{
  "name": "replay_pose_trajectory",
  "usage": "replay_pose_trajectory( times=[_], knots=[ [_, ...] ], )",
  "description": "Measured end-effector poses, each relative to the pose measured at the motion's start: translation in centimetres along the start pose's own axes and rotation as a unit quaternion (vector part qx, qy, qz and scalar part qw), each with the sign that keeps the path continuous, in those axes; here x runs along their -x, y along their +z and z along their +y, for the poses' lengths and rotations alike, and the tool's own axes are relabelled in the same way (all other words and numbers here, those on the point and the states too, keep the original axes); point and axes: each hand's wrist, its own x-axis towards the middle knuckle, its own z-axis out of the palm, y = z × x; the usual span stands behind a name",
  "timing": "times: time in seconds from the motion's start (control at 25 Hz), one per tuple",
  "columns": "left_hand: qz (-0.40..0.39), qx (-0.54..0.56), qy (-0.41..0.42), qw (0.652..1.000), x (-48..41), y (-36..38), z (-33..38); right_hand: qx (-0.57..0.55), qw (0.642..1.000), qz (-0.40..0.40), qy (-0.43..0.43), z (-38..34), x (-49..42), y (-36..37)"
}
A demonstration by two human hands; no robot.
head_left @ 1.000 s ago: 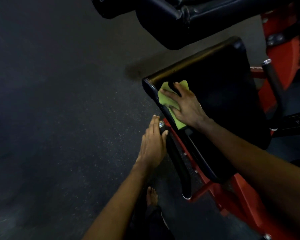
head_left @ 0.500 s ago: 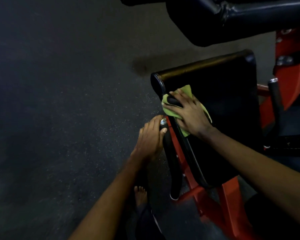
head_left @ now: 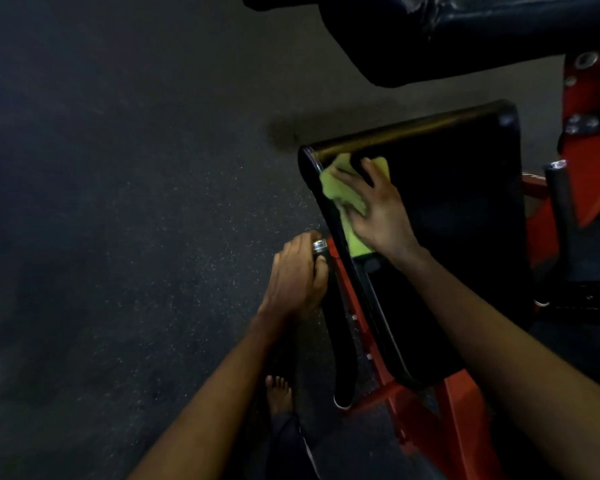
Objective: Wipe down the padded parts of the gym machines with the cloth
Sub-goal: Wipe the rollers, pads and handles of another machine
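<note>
A black padded seat (head_left: 465,209) on a red machine frame (head_left: 458,417) fills the right half of the view. My right hand (head_left: 378,209) presses a yellow-green cloth (head_left: 343,192) flat on the seat's near left corner, fingers spread over it. My left hand (head_left: 295,278) is wrapped around the top of a black handle (head_left: 340,341) with a chrome end cap, just left of the seat. A second black pad (head_left: 465,32) hangs across the top of the view, above the seat.
Dark speckled rubber floor (head_left: 118,202) spreads over the whole left side. My bare foot (head_left: 279,393) stands beside the frame's base. Another black handle (head_left: 561,202) and red frame parts (head_left: 589,133) rise to the right of the seat.
My left hand went from resting open against the handle to closing around its top. My right hand slid the cloth down the seat's left edge, then back up to the corner.
</note>
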Motion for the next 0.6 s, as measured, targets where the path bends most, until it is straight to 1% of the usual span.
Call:
replay_pose_trajectory(
  times=[0.08,0.12,0.2,0.28,0.36,0.44,0.52,0.6],
  knots=[
    [-0.014,0.057,-0.02,0.998,-0.6,0.1,0.8,-0.028,0.999,0.005,0.038,1.1,2.0,-0.7],
    [-0.025,0.081,-0.028,0.996,-0.8,0.0,1.1,-0.017,0.999,0.003,0.038,1.2,1.9,-0.6],
    [-0.039,0.112,-0.04,0.992,-1.5,-0.2,1.4,0.014,1.0,-0.007,0.008,0.7,-0.1,0.1],
    [-0.043,0.124,-0.054,0.99,-2.4,-0.3,1.5,0.039,0.998,-0.036,-0.017,-0.6,-3.6,0.4],
    [-0.041,0.116,-0.071,0.99,-2.8,-0.1,1.3,0.083,0.992,-0.082,-0.051,-2.2,-6.3,0.4],
    [-0.027,0.089,-0.071,0.993,-2.1,0.6,1.2,0.15,0.976,-0.133,-0.09,-3.3,-6.6,0.2],
    [0.005,0.061,-0.046,0.997,-0.7,1.6,0.8,0.203,0.962,-0.145,-0.115,-3.0,-5.2,-0.1],
    [0.022,0.036,-0.008,0.999,0.4,1.9,-0.4,0.227,0.955,-0.14,-0.129,-2.9,-3.8,-0.2]
  ],
)
